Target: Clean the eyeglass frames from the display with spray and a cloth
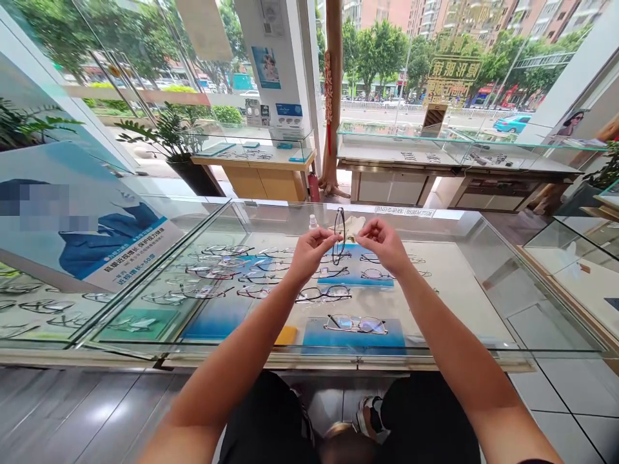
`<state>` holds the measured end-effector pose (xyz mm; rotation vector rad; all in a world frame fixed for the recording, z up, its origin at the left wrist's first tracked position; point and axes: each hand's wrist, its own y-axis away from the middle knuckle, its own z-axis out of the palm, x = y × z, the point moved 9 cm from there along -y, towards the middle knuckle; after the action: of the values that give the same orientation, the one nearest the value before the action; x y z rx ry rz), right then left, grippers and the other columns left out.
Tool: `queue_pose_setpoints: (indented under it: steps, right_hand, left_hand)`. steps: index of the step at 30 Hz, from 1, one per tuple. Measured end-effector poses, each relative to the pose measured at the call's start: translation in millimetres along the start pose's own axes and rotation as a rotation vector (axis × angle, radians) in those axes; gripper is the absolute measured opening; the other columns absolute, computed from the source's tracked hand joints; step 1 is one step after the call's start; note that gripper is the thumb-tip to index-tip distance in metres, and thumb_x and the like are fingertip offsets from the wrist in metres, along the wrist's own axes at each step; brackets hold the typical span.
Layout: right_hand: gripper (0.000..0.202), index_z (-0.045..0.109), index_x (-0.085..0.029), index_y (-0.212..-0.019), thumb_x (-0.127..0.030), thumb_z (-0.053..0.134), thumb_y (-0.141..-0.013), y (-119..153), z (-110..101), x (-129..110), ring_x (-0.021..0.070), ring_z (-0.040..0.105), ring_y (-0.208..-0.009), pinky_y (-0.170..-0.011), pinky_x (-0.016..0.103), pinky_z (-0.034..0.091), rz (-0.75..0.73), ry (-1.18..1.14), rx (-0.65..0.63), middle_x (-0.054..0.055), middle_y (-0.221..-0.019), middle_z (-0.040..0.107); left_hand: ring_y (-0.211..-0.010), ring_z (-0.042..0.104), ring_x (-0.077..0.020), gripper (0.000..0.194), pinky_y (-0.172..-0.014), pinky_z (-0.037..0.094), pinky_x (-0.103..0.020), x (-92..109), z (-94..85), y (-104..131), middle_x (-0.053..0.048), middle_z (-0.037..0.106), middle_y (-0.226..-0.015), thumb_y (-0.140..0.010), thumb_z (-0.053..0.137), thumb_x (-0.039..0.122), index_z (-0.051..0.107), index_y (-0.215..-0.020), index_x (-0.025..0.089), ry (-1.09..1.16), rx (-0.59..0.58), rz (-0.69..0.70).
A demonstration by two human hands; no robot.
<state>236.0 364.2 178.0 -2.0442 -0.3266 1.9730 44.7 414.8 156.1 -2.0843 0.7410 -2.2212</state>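
- In the head view, the person's left hand (pixel 314 250) grasps a pair of dark-framed spectacles (pixel 340 233) between thumb and fingertips.
- The dark-framed spectacles are up above the glass display case (pixel 488 290), between the two hands, turned so that the frame stands on end and shows as a narrow, upright loop.
- The right hand (pixel 384 246) is just beside the spectacles, its thumb and forefinger brought together; whether it grips anything small there, one cannot tell.
- Behind the hands are a crumpled pale cloth (pixel 355 225) and, to its left, a small white bottle (pixel 313 222).
- Under the forearms, several rows of eyeglasses (pixel 220 250) lie in the case, some of them on blue boards.
- Nearest the person, a thin-framed pair (pixel 356 323) rests on a blue board (pixel 355 345), with a yellow item (pixel 286 335) to the left of that board, partly hidden by the left forearm.
- A large printed panel (pixel 91 219) leans at the left side.
- Farther off, a wooden-based showcase (pixel 264 180) and a potted plant (pixel 169 138) stand near the windows, with a red cylinder (pixel 314 188) beside the showcase.
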Motion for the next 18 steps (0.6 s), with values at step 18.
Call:
queue_pose_setpoints:
  steps: [18]
  right_hand:
    - [0.044,0.072,-0.031,-0.125,-0.054,0.083,-0.089,19.7,14.4,20.8,0.0282,0.065,-0.117,-0.100,0.045,0.050,0.014,0.178,-0.039,0.006,-0.135,0.073]
  left_hand:
    - [-0.098,0.066,-0.0215,0.033,-0.083,0.051,-0.034,-6.7,16.2,14.3,-0.007,0.073,-0.103,-0.087,0.082,0.052,0.073,-0.086,0.020,-0.018,-0.092,-0.024]
